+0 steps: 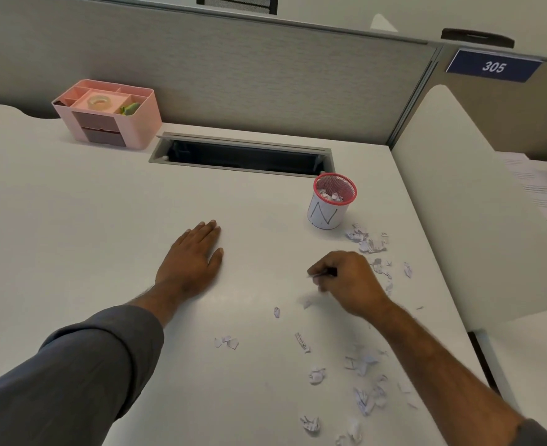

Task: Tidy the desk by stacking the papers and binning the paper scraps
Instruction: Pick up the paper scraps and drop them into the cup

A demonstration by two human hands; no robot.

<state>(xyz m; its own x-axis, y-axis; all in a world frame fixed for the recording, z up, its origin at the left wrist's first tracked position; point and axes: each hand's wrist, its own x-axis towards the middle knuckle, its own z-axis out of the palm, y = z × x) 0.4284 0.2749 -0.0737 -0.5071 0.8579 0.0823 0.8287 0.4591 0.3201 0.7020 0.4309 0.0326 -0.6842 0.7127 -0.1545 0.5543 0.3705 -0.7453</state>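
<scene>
Currently, the left hand (194, 255) rests flat with straight fingers on the counter (72, 220), while the right hand (346, 281) pinches a paper scrap (314, 275) above loose scraps (367, 243) lying near the red-rimmed bin (330, 202).

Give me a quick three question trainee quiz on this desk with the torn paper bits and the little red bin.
1. True or false: the red mesh bin already holds scraps.
2. Which hand lies flat on the desk: A left hand, B right hand?
3. Fill in: the tape roll sits in the pink ____.

Key: 1 true; 2 A; 3 organizer.
</scene>
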